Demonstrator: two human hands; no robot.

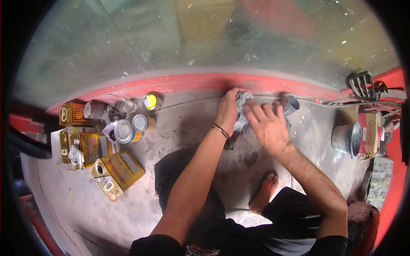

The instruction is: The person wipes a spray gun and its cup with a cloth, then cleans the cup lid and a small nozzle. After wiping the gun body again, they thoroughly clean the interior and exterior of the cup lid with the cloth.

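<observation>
A crumpled grey rag (242, 102) is between my two hands, low over the floor near the red base of the wall. My left hand (227, 112) is closed at the rag's left side, with a dark band round the wrist. From the right, my right hand (269, 123) grips the rag at its index-finger side, thumb hidden, while its other fingers are bent and apart. Just beyond those fingers, a grey cylindrical cup (291, 104) lies with its round mouth facing right. Part of the rag is covered by my fingers.
At left stand yellow thinner tins (124, 168), a silver-lidded can (124, 131), a smaller can (140, 122) and a yellow-topped can (150, 102). A metal bucket (347, 139) lies by a cardboard box (372, 132) at right. My bare foot (265, 194) is below my hands.
</observation>
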